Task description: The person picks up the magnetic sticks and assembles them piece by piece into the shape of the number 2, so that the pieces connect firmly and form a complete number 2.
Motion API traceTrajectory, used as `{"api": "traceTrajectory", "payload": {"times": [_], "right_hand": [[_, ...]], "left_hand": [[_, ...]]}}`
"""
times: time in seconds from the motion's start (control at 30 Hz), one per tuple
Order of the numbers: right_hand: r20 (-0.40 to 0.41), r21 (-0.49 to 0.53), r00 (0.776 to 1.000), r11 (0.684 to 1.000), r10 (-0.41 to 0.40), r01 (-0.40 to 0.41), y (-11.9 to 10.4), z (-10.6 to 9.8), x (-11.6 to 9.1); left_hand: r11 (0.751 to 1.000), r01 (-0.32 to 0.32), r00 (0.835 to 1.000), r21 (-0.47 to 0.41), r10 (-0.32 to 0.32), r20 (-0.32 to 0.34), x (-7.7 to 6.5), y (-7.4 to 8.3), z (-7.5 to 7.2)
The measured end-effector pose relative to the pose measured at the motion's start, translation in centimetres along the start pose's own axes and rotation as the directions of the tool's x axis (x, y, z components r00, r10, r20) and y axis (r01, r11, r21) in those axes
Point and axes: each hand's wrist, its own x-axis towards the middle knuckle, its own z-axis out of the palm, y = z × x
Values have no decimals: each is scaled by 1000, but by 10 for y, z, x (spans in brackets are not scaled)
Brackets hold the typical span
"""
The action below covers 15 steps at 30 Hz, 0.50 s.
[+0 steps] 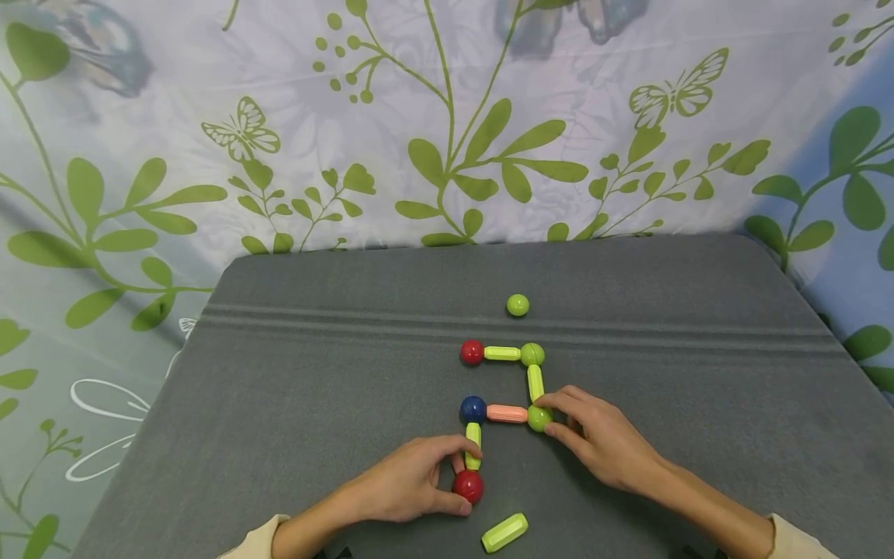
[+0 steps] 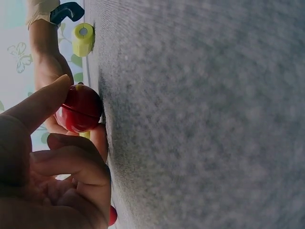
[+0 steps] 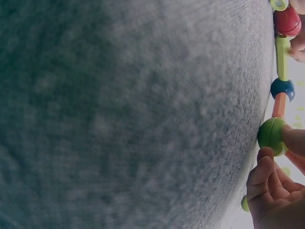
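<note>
A chain of toy balls and sticks lies on the grey table. My left hand (image 1: 414, 479) pinches the near red ball (image 1: 469, 486) between thumb and fingers, with the index finger over a yellow-green stick (image 1: 473, 435). That stick leads to a blue ball (image 1: 473, 409), then an orange stick (image 1: 507, 413) and a green ball (image 1: 539, 418). My right hand (image 1: 606, 436) holds this green ball between thumb and index finger. From it another yellow-green stick (image 1: 535, 382) runs to a second green ball (image 1: 532, 354). In the left wrist view the red ball (image 2: 80, 109) shows a seam.
Beyond, a short yellow-green stick (image 1: 502, 354) joins the second green ball to a far red ball (image 1: 472, 352). A loose green ball (image 1: 518, 305) lies farther back. One loose yellow-green stick (image 1: 504, 533) lies near the front. A leaf-patterned cloth (image 1: 391, 116) hangs behind the table (image 1: 314, 373).
</note>
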Motion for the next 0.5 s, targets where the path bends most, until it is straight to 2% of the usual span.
{"api": "traceTrajectory", "payload": {"times": [0.27, 0.37, 0.5], "right_hand": [[5, 1, 1000, 1000, 15, -15, -1, -1, 0], [5, 6, 1000, 1000, 1, -1, -2, -1, 0], [12, 6, 1000, 1000, -5, 5, -3, -1, 0]], "left_hand": [[991, 15, 999, 131, -20, 34, 2, 2, -2], [990, 13, 999, 144, -18, 32, 2, 2, -2], [993, 6, 1000, 118, -8, 17, 2, 2, -2]]}}
